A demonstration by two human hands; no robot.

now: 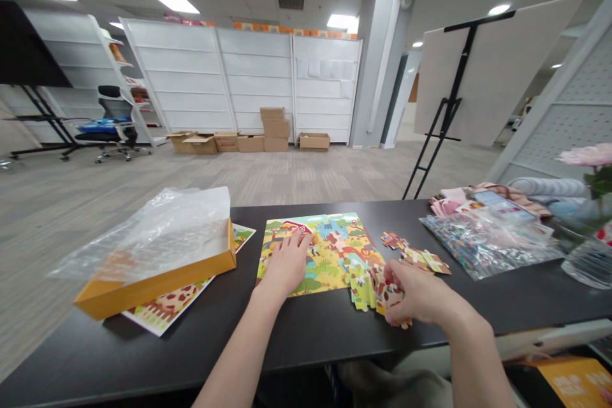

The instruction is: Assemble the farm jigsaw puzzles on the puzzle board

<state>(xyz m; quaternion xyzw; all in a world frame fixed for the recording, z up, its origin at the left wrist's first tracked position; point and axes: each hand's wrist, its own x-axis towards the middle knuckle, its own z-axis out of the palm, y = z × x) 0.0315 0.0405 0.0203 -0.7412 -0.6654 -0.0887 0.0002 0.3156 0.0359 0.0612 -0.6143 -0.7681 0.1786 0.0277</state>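
A colourful farm-animal jigsaw puzzle (335,242) lies flat on the black table in front of me. My left hand (289,264) rests on its left half, fingers stretched out over the red barn. At the puzzle's lower right corner, my right hand (415,293) has its thumb and fingers closed on some joined puzzle pieces (387,290), brown and white. Green puzzle pieces (362,287) sit beside them, overlapping the corner. More loose puzzle pieces (423,260) lie to the right, behind my right hand. My fingers partly cover the gripped pieces.
On the left, an open yellow box (162,284) with clear plastic wrap (162,229) stands on a printed picture sheet (167,309). To the right are a plastic bag of small pieces (492,242), folded cloths (549,188) and a glass vase (593,261) with a pink flower.
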